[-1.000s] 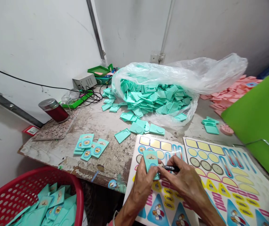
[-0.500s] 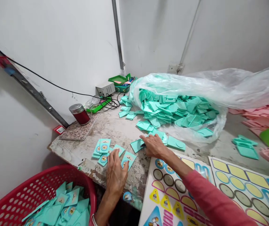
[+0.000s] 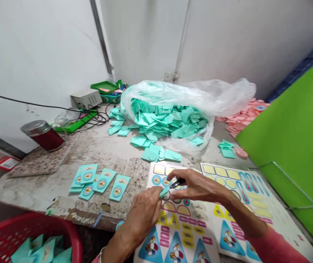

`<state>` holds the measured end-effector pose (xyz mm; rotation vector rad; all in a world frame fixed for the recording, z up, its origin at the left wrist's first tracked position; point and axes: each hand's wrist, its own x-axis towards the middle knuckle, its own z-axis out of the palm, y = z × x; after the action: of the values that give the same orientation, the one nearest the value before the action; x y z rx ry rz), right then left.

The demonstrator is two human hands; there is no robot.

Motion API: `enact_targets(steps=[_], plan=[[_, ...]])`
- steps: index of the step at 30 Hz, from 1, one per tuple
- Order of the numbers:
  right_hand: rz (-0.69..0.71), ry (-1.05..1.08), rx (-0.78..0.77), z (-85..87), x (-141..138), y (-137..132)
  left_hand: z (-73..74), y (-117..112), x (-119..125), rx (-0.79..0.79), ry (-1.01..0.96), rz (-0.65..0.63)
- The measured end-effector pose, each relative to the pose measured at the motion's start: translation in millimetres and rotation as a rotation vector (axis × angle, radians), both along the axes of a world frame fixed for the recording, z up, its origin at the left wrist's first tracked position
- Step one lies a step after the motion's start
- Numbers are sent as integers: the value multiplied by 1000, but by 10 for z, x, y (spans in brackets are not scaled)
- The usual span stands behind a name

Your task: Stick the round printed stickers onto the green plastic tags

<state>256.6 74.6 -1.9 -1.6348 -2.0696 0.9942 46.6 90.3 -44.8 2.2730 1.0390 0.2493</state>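
My left hand (image 3: 142,213) is shut on a small teal plastic card (image 3: 164,192), held edge-on above a printed sticker sheet (image 3: 156,170). My right hand (image 3: 197,186) pinches a small black tool (image 3: 177,183), whose tip is right by that card. A second sticker sheet (image 3: 227,219) lies to the right. Finished teal cards with round labels (image 3: 117,187) lie on the scarred wooden table (image 3: 90,146) to the left of my hands. Loose blank teal cards (image 3: 152,155) sit just beyond the sheets.
A plastic bag (image 3: 189,93) holds a heap of teal cards. A red basket (image 3: 27,223) with teal cards stands at the lower left. Pink pieces (image 3: 244,117) and a green board (image 3: 288,146) are on the right. A red tin (image 3: 42,136), a power unit (image 3: 86,99) and cables are at the back left.
Both hands have come back from the table to above the left sheet. The left hand now holds a teal card, and the loose card by the right hand earlier is gone. The view has swung.
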Motion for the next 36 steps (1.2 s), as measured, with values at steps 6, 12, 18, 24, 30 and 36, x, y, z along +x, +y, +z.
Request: enact_targets(steps=[6, 12, 18, 24, 30, 36], plan=[[-338, 336, -124, -249, 245, -661, -16, -364, 264, -963, -530, 54], [-689, 718, -219, -681, -73, -1211, -178, -611, 437, -1250, -779, 360], [-844, 972, -337, -892, -478, -1506, -231, -855, 587, -1115, -945, 614], [-777, -15, 261, -831, 208, -1380, -211, -766, 717, -930, -710, 564], [-402, -499, 553, -890, 501, -1148, -369, -705, 880, -863, -664, 513], [-290, -480, 512, -905, 524, -1112, -446, -729, 905, -904, -681, 515]])
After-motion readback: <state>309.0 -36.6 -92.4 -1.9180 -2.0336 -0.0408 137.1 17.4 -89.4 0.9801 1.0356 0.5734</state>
